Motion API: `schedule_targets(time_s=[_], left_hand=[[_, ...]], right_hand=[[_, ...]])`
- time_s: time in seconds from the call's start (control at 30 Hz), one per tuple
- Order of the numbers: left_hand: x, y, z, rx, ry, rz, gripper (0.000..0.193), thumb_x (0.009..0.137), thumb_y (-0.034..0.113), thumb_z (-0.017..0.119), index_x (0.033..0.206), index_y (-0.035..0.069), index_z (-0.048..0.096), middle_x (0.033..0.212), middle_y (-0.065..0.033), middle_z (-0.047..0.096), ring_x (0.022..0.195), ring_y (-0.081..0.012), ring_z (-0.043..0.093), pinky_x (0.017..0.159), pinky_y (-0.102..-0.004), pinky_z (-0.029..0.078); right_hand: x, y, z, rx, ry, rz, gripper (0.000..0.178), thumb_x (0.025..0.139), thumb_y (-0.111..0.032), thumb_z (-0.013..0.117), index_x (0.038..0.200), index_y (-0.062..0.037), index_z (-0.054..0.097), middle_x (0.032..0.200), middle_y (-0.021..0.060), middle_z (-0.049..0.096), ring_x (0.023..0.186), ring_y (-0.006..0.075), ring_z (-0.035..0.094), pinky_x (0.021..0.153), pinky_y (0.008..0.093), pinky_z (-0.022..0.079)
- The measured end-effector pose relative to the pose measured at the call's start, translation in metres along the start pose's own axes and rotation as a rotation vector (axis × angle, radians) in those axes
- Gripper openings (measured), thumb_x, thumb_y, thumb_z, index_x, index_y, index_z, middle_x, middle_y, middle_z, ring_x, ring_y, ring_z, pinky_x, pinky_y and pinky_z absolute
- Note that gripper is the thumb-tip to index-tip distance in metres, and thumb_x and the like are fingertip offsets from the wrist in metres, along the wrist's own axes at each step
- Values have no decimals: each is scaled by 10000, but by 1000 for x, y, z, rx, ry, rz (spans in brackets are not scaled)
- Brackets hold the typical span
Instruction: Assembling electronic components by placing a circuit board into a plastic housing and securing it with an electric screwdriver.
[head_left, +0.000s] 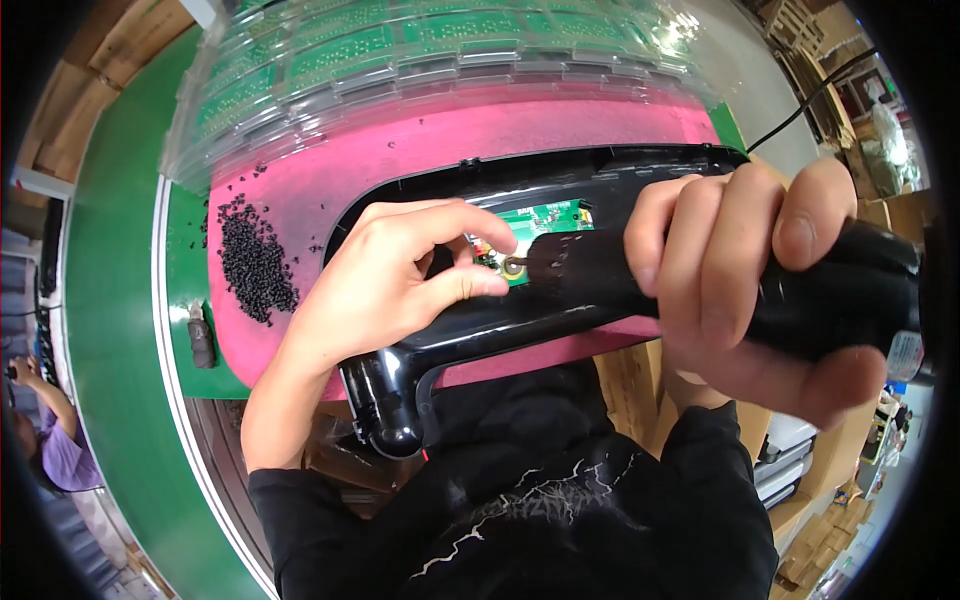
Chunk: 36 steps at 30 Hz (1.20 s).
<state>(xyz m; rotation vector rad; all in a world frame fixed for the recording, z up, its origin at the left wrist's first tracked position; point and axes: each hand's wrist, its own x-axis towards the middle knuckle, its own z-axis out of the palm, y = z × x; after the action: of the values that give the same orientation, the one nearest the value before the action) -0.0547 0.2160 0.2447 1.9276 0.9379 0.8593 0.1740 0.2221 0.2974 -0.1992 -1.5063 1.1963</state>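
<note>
Workshop or factory floor, set up for electronics assembly. Green bench [195,285] topped with pink mat [450,130]; on mat, heap of small black parts [255,260] and black plastic housing [400,370] with circuit board [560,215] inside. Black power driver [590,270] held over board. Clear plastic trays [400,55] of green boards stacked along far side. Another person in purple sleeve [68,450] off to left. Brown cardboard [825,545] and slatted wood [795,25] around right edge.

The left hand [395,265] and the driver [590,270] hide much of the board [560,216], and anything between the fingertips [492,285] is too small to tell. The right hand [730,265] covers part of the driver and blurs along its lower side. A co-worker [68,452] is cut off at far left.
</note>
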Motion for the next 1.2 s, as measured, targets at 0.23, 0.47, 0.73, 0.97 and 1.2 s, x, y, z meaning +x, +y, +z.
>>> schedule_targets(time_s=[0.23, 0.47, 0.73, 0.97, 1.2], left_hand=[[1, -4, 6, 207, -31, -112, 573, 649, 97, 844, 1167, 47, 605, 1096, -59, 620, 773, -161, 565, 622, -288, 470], [1, -6, 10, 246, -58, -105, 584, 653, 73, 837, 1183, 38, 593, 1111, -83, 614, 785, -201, 562, 696, -328, 490], [3, -4, 3, 387, 264, 81, 287, 757, 45, 759, 1031, 47, 674, 979, -55, 664, 796, -148, 579, 624, -260, 439], [2, -6, -4, 704, 195, -79, 306, 861, 85, 671, 1150, 0, 617, 1076, -226, 638, 1072, -416, 587, 950, -420, 455], [5, 0, 15, 787, 85, 16, 200, 855, 126, 666, 820, -50, 578, 822, -223, 559, 800, -451, 568, 686, -480, 450]], right_hand=[[-8, -7, -25, -145, 196, 154, 502, 900, -529, 559, 1022, -48, 487, 633, -2, 502, 469, 94, 426, 530, 267, 361], [-11, 5, -29, -267, 217, 183, 513, 877, -532, 579, 993, -42, 478, 596, 8, 489, 448, 98, 422, 475, 254, 343], [-2, 13, -29, -369, 106, 186, 533, 862, -535, 615, 1002, -38, 482, 594, 2, 492, 457, 88, 444, 464, 233, 351], [6, -4, -46, -18, 557, 413, 322, 978, -396, 537, 1028, -78, 522, 744, -7, 523, 639, 111, 498, 671, 281, 422], [-1, -25, -69, 56, 906, 308, 451, 897, -128, 673, 1264, 35, 468, 1008, 86, 563, 963, 177, 576, 884, 453, 517]])
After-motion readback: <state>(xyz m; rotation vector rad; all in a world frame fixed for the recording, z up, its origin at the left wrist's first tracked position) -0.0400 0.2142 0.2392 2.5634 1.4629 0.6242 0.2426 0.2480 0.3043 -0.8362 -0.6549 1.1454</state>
